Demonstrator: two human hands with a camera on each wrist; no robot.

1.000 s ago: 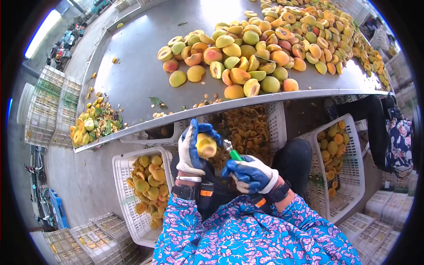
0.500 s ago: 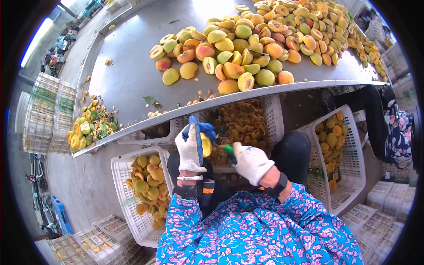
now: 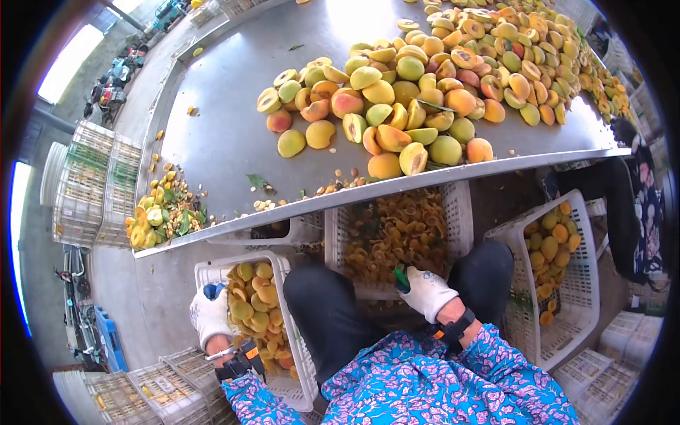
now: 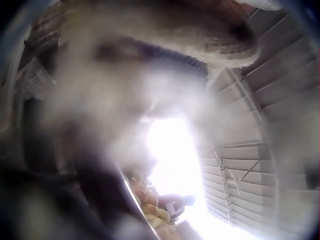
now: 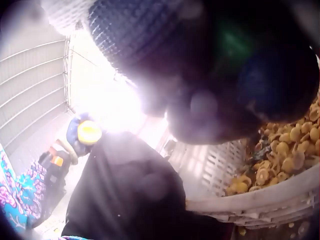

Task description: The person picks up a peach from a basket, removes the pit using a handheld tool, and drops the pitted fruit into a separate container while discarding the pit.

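My left hand (image 3: 210, 312), in a white and blue glove, is at the left rim of a white crate (image 3: 306, 368) filled with yellow peach halves (image 3: 258, 301). In the right wrist view, its fingers curl round a yellow peach half (image 5: 90, 133); the head view hides that fruit behind the glove. My right hand (image 3: 427, 292), gloved alike, grips a green-handled tool (image 3: 401, 278) near the right knee. The tool's metal tip does not show now. Below and ahead of it is the middle crate (image 3: 459, 219), holding hollow fruit scraps (image 3: 397, 234).
A metal table (image 3: 227, 127) with a raised edge spans the front, bearing a large heap of halved peaches (image 3: 418, 85). Scraps and leaves (image 3: 166, 212) lie at its left corner. Another fruit crate (image 3: 567, 297) leans at the right. Stacked crates (image 3: 92, 177) stand left.
My left hand has moved from in front of the body down left to the left crate with the peach half. My right hand has lowered slightly, still gripping the tool.
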